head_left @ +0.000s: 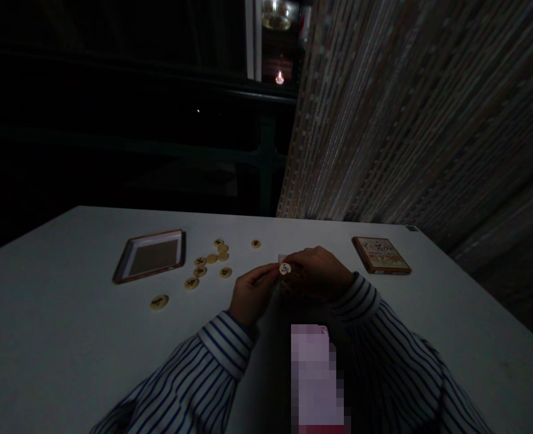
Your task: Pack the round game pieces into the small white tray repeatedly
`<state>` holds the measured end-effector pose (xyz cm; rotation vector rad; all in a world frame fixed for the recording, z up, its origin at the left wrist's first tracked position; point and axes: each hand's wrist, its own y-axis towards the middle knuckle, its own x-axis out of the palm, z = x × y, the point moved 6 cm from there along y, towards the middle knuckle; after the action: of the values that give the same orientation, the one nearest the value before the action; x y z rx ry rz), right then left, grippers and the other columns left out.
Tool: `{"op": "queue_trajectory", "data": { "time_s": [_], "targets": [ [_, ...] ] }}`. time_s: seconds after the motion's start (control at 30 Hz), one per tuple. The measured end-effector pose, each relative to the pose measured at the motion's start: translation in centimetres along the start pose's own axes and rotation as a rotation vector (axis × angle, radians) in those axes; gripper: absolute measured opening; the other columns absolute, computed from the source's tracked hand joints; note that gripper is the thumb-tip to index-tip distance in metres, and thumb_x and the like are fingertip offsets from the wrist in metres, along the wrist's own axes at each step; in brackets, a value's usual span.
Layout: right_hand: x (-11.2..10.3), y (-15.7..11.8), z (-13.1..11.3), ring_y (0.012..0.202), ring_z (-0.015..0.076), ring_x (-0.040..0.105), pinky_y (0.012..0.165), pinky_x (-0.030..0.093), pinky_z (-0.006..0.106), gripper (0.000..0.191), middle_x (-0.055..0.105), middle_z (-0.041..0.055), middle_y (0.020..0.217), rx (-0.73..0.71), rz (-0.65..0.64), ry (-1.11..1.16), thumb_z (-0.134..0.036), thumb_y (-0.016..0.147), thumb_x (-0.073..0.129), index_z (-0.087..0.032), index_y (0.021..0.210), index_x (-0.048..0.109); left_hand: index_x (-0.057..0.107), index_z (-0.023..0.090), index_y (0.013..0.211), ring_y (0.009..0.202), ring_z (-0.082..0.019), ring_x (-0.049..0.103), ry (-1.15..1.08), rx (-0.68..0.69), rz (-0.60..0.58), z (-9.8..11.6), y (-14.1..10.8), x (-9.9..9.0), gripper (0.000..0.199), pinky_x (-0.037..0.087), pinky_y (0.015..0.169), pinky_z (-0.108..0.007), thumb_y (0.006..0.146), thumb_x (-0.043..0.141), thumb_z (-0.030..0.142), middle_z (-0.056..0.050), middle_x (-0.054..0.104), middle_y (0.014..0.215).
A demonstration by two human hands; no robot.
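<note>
A round xiangqi piece (285, 269) with a dark character on its pale face is held where my two hands meet, above the near middle of the table. My left hand (254, 293) is closed, its fingertips pinched at the piece's left edge. My right hand (323, 272) curls over from the other side, fingers bent at the same piece. Beneath the right fingers are more reddish pieces and what seems a clear box edge, too dark to make out well. Several loose xiangqi pieces (200, 271) lie to the left, some showing characters and some blank.
An open shallow tin tray (181, 250) with a brown rim lies at the left. A closed patterned tin (380, 255) is at the right. One piece (159, 302) lies apart at the near left. A string curtain (361, 108) hangs behind the white table (58, 313).
</note>
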<state>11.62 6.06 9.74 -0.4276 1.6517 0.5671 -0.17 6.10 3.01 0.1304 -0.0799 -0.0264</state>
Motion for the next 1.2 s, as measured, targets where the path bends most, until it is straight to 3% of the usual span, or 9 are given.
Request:
{"op": "queue_trajectory", "data": {
  "time_s": [0.23, 0.4, 0.63, 0.87, 1.2],
  "targets": [
    [-0.2, -0.2, 1.1, 0.081, 0.0177, 0.060, 0.068, 0.038, 0.026, 0.030, 0.066, 0.0060, 0.091, 0.029, -0.030, -0.039, -0.036, 0.079, 0.045, -0.019, 0.099, 0.059, 0.066, 0.016, 0.086, 0.081, -0.017, 0.062, 0.268, 0.118, 0.079, -0.6, 0.3, -0.9, 0.023, 0.050, 0.078, -0.032, 0.070, 0.057, 0.030, -0.006, 0.068, 0.086],
    [0.2, -0.5, 2.5, 0.080, 0.0178, 0.060, 0.066, 0.039, 0.025, 0.029, 0.066, 0.0041, 0.092, 0.077, -0.049, -0.053, -0.033, 0.077, 0.047, -0.021, 0.101, 0.059, 0.064, 0.016, 0.092, 0.084, -0.018, 0.062, 0.369, 0.162, 0.000, -1.6, 0.3, -0.5, 0.027, 0.049, 0.079, -0.033, 0.073, 0.054, 0.032, -0.007, 0.067, 0.092],
    [1.1, -0.7, 3.4, 0.080, 0.0194, 0.060, 0.064, 0.039, 0.026, 0.031, 0.066, 0.0053, 0.091, 0.121, -0.188, -0.091, -0.034, 0.074, 0.048, -0.022, 0.100, 0.060, 0.062, 0.018, 0.097, 0.089, -0.018, 0.060, 0.412, 0.178, -0.124, -2.1, 0.2, 0.2, 0.027, 0.048, 0.082, -0.034, 0.076, 0.050, 0.030, -0.007, 0.065, 0.097],
    [1.8, -0.7, 3.5, 0.080, 0.0192, 0.059, 0.063, 0.037, 0.025, 0.025, 0.066, 0.0055, 0.089, 0.132, -0.258, -0.088, -0.032, 0.072, 0.050, -0.022, 0.091, 0.062, 0.060, 0.018, 0.101, 0.092, -0.018, 0.059, 0.494, 0.235, -0.164, -1.9, 0.1, 0.5, 0.029, 0.048, 0.083, -0.034, 0.076, 0.049, 0.027, -0.006, 0.064, 0.101],
    [2.9, -0.5, 4.0, 0.077, 0.0183, 0.058, 0.061, 0.036, 0.025, 0.020, 0.066, 0.0044, 0.084, 0.099, -0.259, -0.096, -0.033, 0.072, 0.048, -0.022, 0.081, 0.063, 0.059, 0.019, 0.104, 0.097, -0.018, 0.058, 0.545, 0.225, -0.198, -1.5, -0.1, 0.8, 0.030, 0.046, 0.087, -0.035, 0.078, 0.045, 0.025, -0.006, 0.064, 0.104]
  ]
}}
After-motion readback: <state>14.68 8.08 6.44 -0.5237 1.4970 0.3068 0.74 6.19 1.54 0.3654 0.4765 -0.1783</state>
